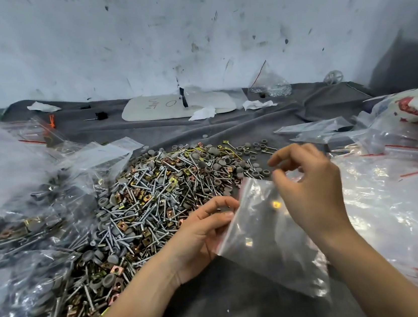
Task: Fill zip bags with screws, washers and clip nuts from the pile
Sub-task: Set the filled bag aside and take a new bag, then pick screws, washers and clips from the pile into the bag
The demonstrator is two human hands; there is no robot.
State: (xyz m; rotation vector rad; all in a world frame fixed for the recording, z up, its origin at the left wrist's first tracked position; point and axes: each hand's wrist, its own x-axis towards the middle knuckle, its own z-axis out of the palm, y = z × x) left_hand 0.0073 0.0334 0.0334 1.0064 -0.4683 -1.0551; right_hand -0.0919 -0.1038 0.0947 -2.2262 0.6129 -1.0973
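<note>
1. The left hand (pixel 206 235) pinches the left lip of a clear zip bag (pixel 270 237), with the thumb on top and the fingers underneath.
2. The right hand (pixel 308 185) hangs over the bag's mouth with its fingers curled. It is blurred, so I cannot tell whether it pinches anything.
3. The bag lies tilted on the grey cloth (pixel 220 304) that covers the counter, just right of the pile (pixel 154 196). At least two brass-coloured clip nuts (pixel 276 204) show through the plastic.
4. The pile is a mix of screws, grey washers and clip nuts. It spreads from the middle of the cloth down to the near left.
5. Filled bags (pixel 27 233) crowd the left side and overlap the pile's edge.
6. A slippery heap of empty zip bags (pixel 392 201) (red-striped at the seal) lies right of the right hand, touching the held bag.
7. At the back sit a white board (pixel 159 109) with scribbled writing, crumpled tissues (pixel 202 113) and a bag of small metal parts (pixel 270 86), all near the stained wall (pixel 186 29).
8. A printed sack (pixel 412 107) shows at the far right.
</note>
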